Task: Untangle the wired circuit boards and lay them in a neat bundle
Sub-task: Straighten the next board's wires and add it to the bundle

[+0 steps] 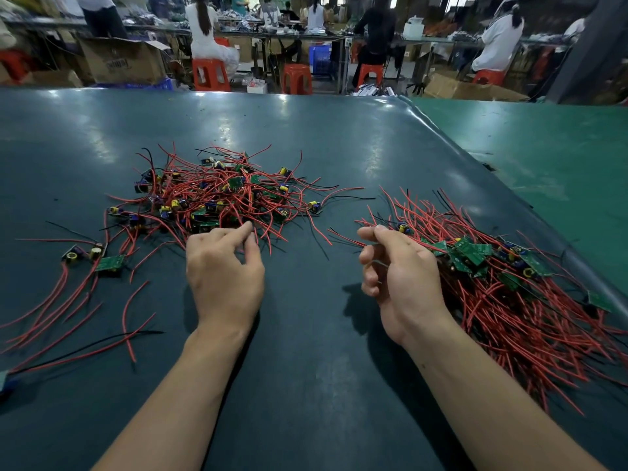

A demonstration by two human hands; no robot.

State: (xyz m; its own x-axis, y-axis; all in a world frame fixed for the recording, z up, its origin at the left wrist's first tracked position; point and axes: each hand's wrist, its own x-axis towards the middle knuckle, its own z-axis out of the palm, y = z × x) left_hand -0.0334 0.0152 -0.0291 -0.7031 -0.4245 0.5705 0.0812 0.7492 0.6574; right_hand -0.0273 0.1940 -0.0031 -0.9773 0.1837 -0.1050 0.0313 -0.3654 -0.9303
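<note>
Head view of the sorting bench. We see the left hand (224, 277) low over the dark green worktop (306, 137), its grip apart: forefinger and thumb (253, 248) reach forward, uncurled, to the near edge of the tangled heap (221, 195) of small circuit boards with red and black wires. The fingertips touch or nearly touch the nearest red wires; we cannot tell whether any wire is pinched. The heap thus lies directly ahead of that grip and spreads away from it, to its left and beyond.

The right hand (397, 270) is turned edge-up with its fingers loosely curled; we cannot tell whether it holds anything. Just beside it, on its outer side, lies the sorted bundle (503, 283), wires running roughly parallel and green boards gathered near the middle. The bundle's near edge touches or passes behind the hand.

Well to the outer side of the left grip lie a few loose boards (98, 258), their long red wires trailing toward us.

Containers stand only beyond the worktop: an open cardboard box (122, 59) on the floor, contents hidden, and a blue crate (319, 59), contents not legible. Red stools (210, 74) and seated people (207, 25) at other benches fill the background.
</note>
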